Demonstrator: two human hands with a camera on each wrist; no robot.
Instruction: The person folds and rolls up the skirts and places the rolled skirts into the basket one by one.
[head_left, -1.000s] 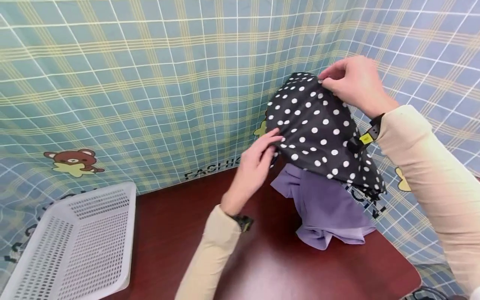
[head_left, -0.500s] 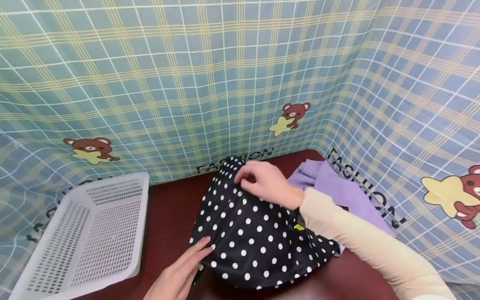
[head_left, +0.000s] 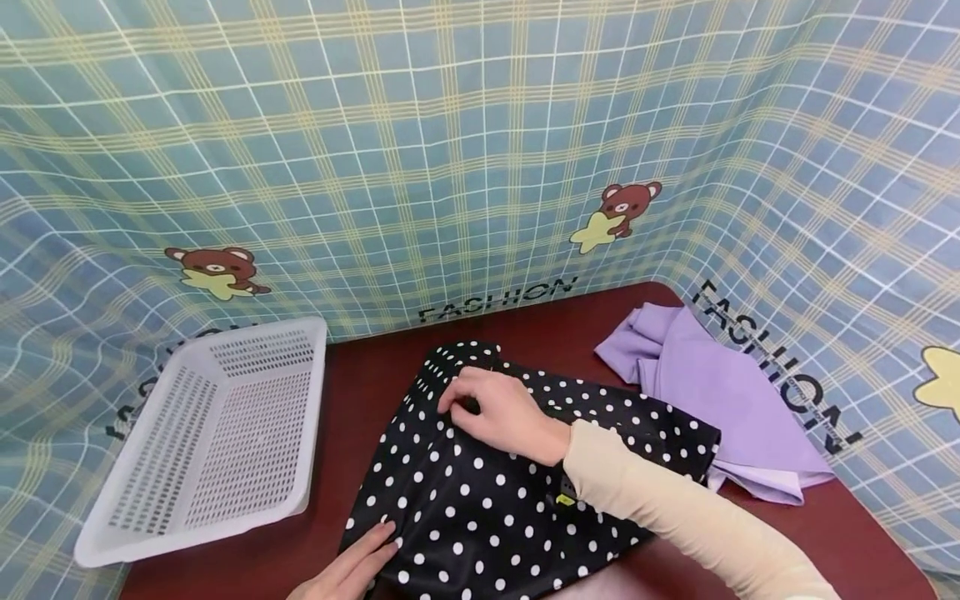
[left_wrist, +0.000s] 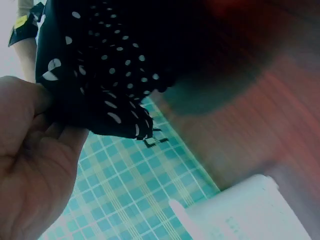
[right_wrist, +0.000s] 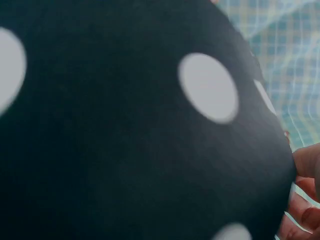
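A black cloth with white polka dots (head_left: 472, 533) is spread over the front middle of the table, its upper part raised in folds. My right hand (head_left: 502, 412) pinches it near the top between thumb and fingertips. At the lower left edge my left hand (head_left: 348, 571) holds the cloth, fingers on top. The left wrist view shows the thumb and palm of this hand (left_wrist: 40, 165) at the edge of the draped cloth (left_wrist: 117, 65). Black fabric (right_wrist: 125, 125) fills most of the right wrist view, with the right hand's fingers (right_wrist: 305, 195) at its edge.
A lilac cloth (head_left: 705, 383) lies crumpled at the table's right side, partly beside the dotted one. On the left stands a white perforated plastic basket (head_left: 318, 400). Plaid curtains (head_left: 480, 167) with bears enclose the back and sides of the dark red table (head_left: 540, 333).
Both hands have brought the dotted cloth from above the lilac cloth leftward and down toward the front middle of the table. The lilac cloth is now uncovered. The head view has shifted.
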